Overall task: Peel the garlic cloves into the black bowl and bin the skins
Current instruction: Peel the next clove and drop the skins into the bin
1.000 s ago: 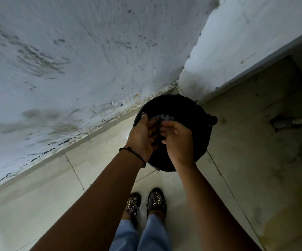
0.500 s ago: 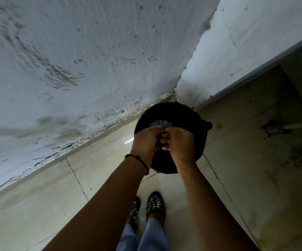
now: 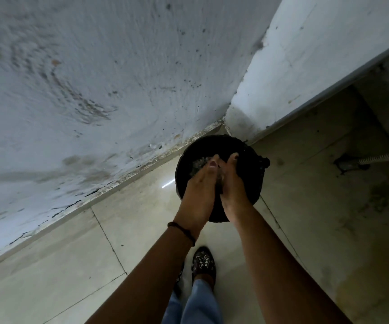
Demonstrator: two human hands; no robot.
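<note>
Standing in the corner of a room, seen from the head camera, a person holds both hands over a round black bin [image 3: 255,183]. It sits on the tiled floor [image 3: 95,265], close against the stained white wall [image 3: 95,90]. The left hand [image 3: 197,192] and the right hand [image 3: 234,188] are together above the bin's mouth, palms turned toward each other and fingers stretched out rather than curled. The narrow space between the palms is dark and blurred, so I cannot tell whether anything lies there. Inside the bin, just beyond the left fingertips, a patch of pale grey flecks [image 3: 198,163] shows; whether these are garlic skins cannot be told. A dark cord band [image 3: 182,231] circles the left wrist. Below the arms, a dark patterned shoe [image 3: 203,263] and light blue trouser legs [image 3: 198,305] are near the bin. Off to the right, a ribbed hose [image 3: 385,156] runs to a dark fitting [image 3: 350,163] on the floor, well apart from the bin.
</note>
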